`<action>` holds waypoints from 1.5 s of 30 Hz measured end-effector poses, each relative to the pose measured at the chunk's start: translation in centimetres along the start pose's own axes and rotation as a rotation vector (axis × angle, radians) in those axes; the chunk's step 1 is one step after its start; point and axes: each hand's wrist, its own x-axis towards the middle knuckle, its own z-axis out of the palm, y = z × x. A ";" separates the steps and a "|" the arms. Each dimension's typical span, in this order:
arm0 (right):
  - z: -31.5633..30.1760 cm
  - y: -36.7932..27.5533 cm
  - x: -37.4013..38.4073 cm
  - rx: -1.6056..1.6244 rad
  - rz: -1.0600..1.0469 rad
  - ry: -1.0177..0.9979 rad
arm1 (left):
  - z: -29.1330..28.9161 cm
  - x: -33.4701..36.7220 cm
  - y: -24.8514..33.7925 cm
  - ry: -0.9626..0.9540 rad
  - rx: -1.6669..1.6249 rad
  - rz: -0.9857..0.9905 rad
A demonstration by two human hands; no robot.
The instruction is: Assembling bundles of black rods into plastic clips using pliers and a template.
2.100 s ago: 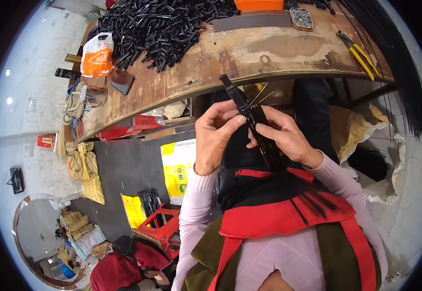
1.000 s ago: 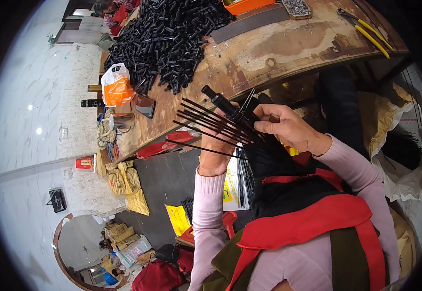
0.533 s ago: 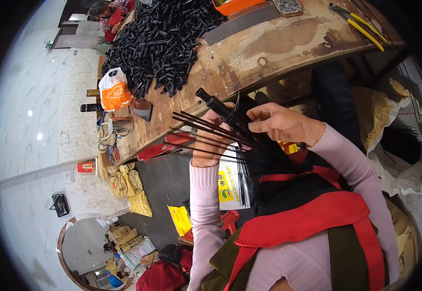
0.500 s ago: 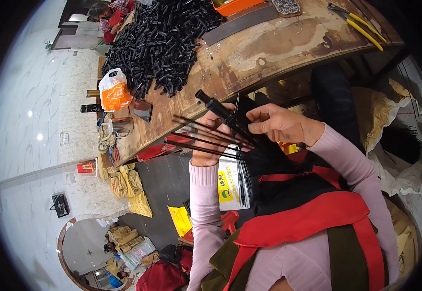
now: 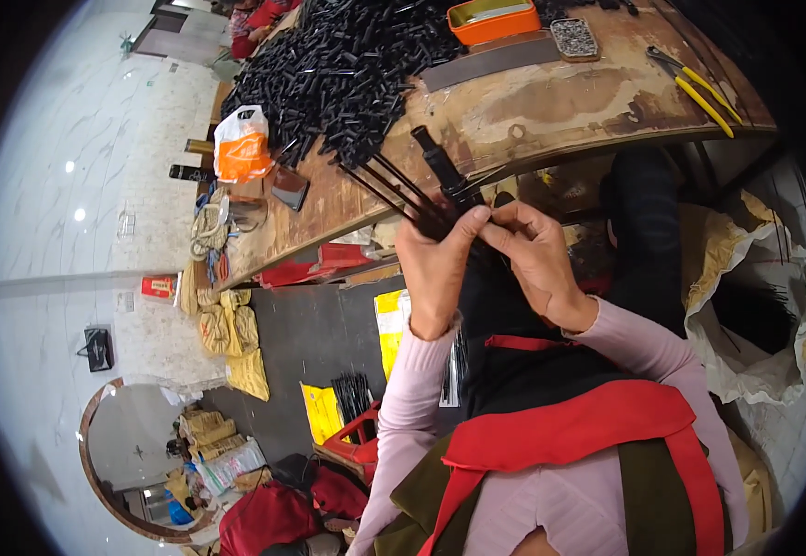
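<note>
A black tube (image 5: 442, 165) with a stepped, narrower top leans up and to the left in front of the table edge. Several thin black rods (image 5: 386, 193) fan out beside it, somewhat like umbrella ribs. My left hand (image 5: 435, 269) is closed around the tube's lower part and the rods, its thumb pressed toward the other hand. Close against it, my right hand (image 5: 542, 264) pinches with thumb and forefinger at the tube's lower end. Whatever lies in that pinch is too small to make out. One thin wire-like piece sticks out to the right of the tube.
A heap of short black parts (image 5: 329, 79) covers the far left of the worn wooden table (image 5: 523, 111). Nearby are an orange box (image 5: 494, 28), a small tray (image 5: 574, 39) and yellow-handled pliers (image 5: 699, 93). An open white sack (image 5: 755, 371) holding black rods stands at the right.
My right hand has moved down and left, its thumb now meeting my left thumb. The tube and rods have turned more upright. The head view has shifted, so the table sits further right.
</note>
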 end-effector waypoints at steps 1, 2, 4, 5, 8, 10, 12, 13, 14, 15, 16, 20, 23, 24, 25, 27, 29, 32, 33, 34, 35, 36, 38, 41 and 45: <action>-0.4 -0.3 0.4 -0.004 0.047 -0.044 | -0.2 0.0 0.0 0.005 0.003 0.004; -0.3 -0.4 0.5 -0.002 0.046 -0.049 | -0.4 -0.1 -0.1 0.008 -0.023 0.004; 0.0 -1.0 0.5 0.094 0.080 -0.060 | -0.4 -0.3 0.0 0.004 -0.049 0.006; -0.4 -0.5 0.8 0.123 0.088 -0.086 | -0.2 -0.5 0.1 0.022 -0.096 0.008; -0.8 -1.0 1.0 0.137 0.175 -0.082 | 0.1 -0.9 0.1 0.016 -0.149 0.048; -1.6 -0.7 1.7 0.164 0.205 -0.107 | 0.3 -1.0 0.3 0.007 -0.063 0.060; -1.9 -0.4 1.8 0.192 0.237 -0.132 | 0.2 -1.0 0.3 -0.011 -0.071 0.058; -1.9 -0.2 1.6 0.185 0.244 -0.113 | 0.2 -1.0 0.1 -0.026 -0.079 0.053; -1.8 -0.1 1.4 0.178 0.253 -0.094 | 0.2 -1.1 0.1 -0.026 -0.079 0.050; -1.6 0.1 1.2 0.178 0.255 -0.092 | 0.4 -1.2 0.1 -0.008 -0.054 0.049; -1.4 0.4 0.9 0.190 0.232 -0.066 | 0.6 -1.4 0.3 0.013 -0.026 0.049; -1.3 0.5 0.7 0.136 0.167 -0.086 | 0.5 -1.3 0.1 0.092 0.060 0.004; -1.3 1.0 0.3 0.156 0.107 -0.075 | -0.2 -0.7 -0.5 0.022 -0.128 -0.095; -1.4 1.0 0.4 0.157 0.110 -0.076 | -0.4 -0.6 -0.5 0.025 -0.126 -0.097; -1.4 1.0 0.3 0.127 0.103 -0.071 | -0.4 -0.5 -0.4 0.005 -0.172 -0.113; -1.4 0.9 0.4 0.098 0.100 -0.066 | -0.4 -0.4 -0.2 -0.020 -0.209 -0.127; -1.5 0.6 0.9 0.136 0.182 -0.041 | -0.2 -0.4 -0.3 -0.013 -0.176 -0.127; -2.0 1.2 1.2 0.237 0.181 -0.018 | 0.4 -0.5 -0.7 0.032 -0.097 -0.106; -2.4 1.5 1.4 0.237 0.179 -0.015 | 0.7 -0.6 -0.9 0.072 -0.050 -0.085; -2.7 1.7 1.6 0.277 0.206 -0.041 | 1.0 -0.7 -0.8 0.071 -0.050 -0.087; -3.0 1.8 1.7 0.318 0.232 -0.067 | 1.2 -0.8 -0.8 0.095 -0.014 -0.058; -3.2 1.8 1.7 0.318 0.233 -0.065 | 1.4 -0.9 -0.7 0.118 0.022 -0.028; -2.9 1.7 1.3 0.285 0.264 -0.066 | 1.1 -1.1 -1.3 0.131 -0.001 -0.035; -1.8 1.6 0.3 0.137 0.141 -0.037 | 0.8 -1.1 -0.9 0.101 -0.036 -0.058; -2.4 1.7 0.2 0.121 0.061 -0.063 | 0.2 -0.6 -1.0 -0.029 -0.106 -0.077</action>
